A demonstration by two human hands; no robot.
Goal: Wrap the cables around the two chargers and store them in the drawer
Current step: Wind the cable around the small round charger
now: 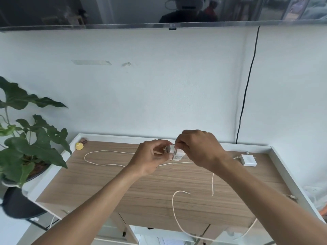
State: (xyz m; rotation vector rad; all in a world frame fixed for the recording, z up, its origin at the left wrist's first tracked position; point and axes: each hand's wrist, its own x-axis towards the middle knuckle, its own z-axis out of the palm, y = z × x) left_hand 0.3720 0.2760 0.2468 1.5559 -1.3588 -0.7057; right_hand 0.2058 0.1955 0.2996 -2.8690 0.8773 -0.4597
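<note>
Being pinched between left hand (150, 157) and right hand (199, 149) above the counter (106, 183), the white charger (177, 154) is centred; slack cable (85, 157) is looped toward 9 o'clock

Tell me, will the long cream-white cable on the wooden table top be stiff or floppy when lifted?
Probably floppy: the long cream-white cable lies in loose curves on the wooden table top. It looks thin, so it is likely light. One part hangs over the front edge, so it may slide off when pulled.
</note>
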